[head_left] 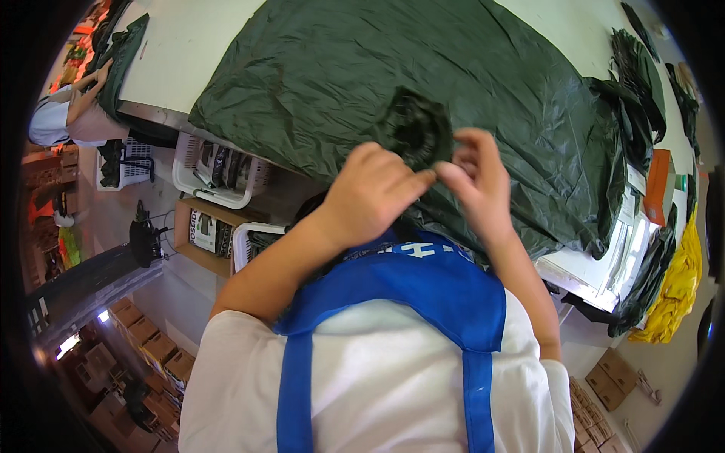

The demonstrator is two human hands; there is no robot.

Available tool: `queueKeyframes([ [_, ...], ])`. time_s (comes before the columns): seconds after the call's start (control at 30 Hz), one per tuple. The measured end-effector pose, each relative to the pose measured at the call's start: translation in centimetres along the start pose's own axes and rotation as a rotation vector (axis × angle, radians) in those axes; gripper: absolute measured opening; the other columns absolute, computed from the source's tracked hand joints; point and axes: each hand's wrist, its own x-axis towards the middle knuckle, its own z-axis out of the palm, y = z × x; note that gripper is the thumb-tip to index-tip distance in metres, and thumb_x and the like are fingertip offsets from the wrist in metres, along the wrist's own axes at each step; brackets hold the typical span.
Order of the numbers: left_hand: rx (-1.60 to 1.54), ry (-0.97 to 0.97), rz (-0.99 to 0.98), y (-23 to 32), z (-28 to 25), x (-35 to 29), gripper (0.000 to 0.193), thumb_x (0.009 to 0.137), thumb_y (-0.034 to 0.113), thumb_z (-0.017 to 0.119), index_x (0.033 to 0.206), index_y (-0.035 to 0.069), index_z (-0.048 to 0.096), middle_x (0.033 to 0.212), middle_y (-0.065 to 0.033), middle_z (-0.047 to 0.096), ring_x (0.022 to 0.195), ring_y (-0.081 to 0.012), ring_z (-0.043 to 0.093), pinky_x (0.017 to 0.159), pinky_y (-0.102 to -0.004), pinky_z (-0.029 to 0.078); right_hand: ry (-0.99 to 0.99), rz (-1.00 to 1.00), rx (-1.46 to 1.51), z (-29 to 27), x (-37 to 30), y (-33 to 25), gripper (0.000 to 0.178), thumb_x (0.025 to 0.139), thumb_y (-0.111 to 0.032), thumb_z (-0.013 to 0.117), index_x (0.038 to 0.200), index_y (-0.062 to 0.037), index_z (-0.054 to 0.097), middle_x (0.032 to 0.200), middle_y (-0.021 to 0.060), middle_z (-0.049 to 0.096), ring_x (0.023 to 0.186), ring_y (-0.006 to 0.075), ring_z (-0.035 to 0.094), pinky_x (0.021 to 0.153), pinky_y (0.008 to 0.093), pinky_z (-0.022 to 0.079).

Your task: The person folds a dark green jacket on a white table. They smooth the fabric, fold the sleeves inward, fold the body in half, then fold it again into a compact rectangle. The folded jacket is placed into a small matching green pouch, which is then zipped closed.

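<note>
"Cloth (317, 83) first: where does it lie?"

"It is dark green and wrinkled, spread over most of the bench (177, 45) and reaching the near edge, where the person in a blue apron (393, 283) stands."

"And the hands?"

"Both are over the cloth, close to the near edge, around a gathered, ruffled piece (415, 124) of the same dark green. The left hand (366, 192) has its grip clamped on the lower edge of that piece, its fingertips pinched together."

"The right hand (481, 177)?"

"Just beside it, thumb near the left fingertips, other fingers curled. It is blurred, so I cannot tell whether its grip is closed on the piece."

"Anything around?"

"Below the near edge, toward the left, a white basket (226, 200) and a cardboard box (183, 226). Papers (621, 238) lie by the near right corner, with an orange box (658, 189) beside them. Yellow cloth (668, 294) hangs farther right. Another person (53, 117) works at the left end."
</note>
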Motion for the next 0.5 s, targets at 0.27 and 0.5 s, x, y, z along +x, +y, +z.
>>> queueKeyframes([
  [0.27,-0.499,0.17,-0.759,-0.7,-1.4,-1.7,0.017,0.08,0.008,0.069,0.096,0.003,0.065,0.087,-0.0052,0.06,0.074,-0.0171,0.058,0.069,-0.0264,0.047,0.044,0.026,0.028,1.5,2.1,1.3,0.011,0.082,-0.005,0.065,0.089,0.0002,0.058,0.067,-0.0008,0.055,0.062,0.0044,0.044,0.058,0.0205,0.039],
  [0.5,-1.137,0.091,-1.358,-4.5,-0.8,-1.8,0.047,0.081,0.008,0.069,0.122,0.004,0.046,0.088,-0.002,0.058,0.076,-0.0078,0.055,0.065,-0.022,0.045,-0.012,-0.012,0.102,1.6,1.0,1.9,0.009,0.086,-0.002,0.06,0.094,-0.0008,0.057,0.071,-0.0049,0.052,0.064,0.0011,0.039,0.058,0.0175,0.034],
])
